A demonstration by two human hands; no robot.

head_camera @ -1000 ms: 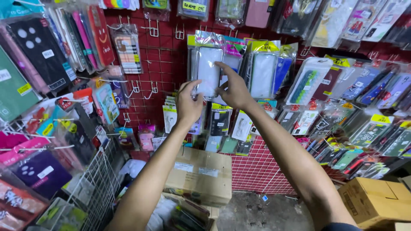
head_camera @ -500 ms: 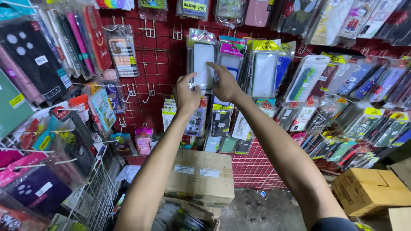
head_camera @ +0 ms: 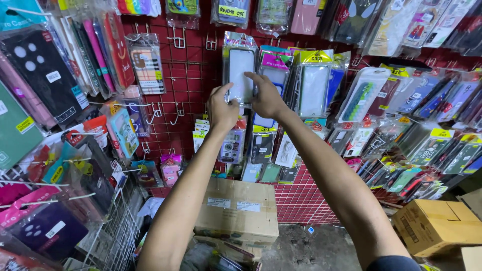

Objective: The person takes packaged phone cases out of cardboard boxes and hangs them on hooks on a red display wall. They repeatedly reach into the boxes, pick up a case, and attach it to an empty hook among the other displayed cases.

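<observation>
Red wire-grid wall (head_camera: pixel 188 75) packed with hanging phone-case packets. Both arms stretched up to one clear packet (head_camera: pixel 241 68) with a white case inside, hanging high at centre.

Changed within the last second: packet and hands lifted higher up the grid, with the packet now straighter and flatter against the wall and its top near the row of bare hooks (head_camera: pixel 176 36). Likely at peg level, though whether actually on a peg cannot be told.

Left hand (head_camera: pixel 222 109) pinching the packet's lower left corner, thumb in front. Right hand (head_camera: pixel 268 99) gripping the lower right edge, forefinger laid across the front.

Around the clear packet:
- Just right: packet with a pink header (head_camera: pixel 274 61), then a frosted case under a yellow header (head_camera: pixel 314 80).
- Further right: slanting rows of purple, blue and green packets, many with yellow price tags.
- Left: plaid case (head_camera: pixel 147 65), and well left a black case (head_camera: pixel 44 70) with round holes and a white sticker.
- Below: small packets with yellow headers, then a brown box (head_camera: pixel 238 211) with two white labels.
- Low right: second box (head_camera: pixel 437 226).
</observation>
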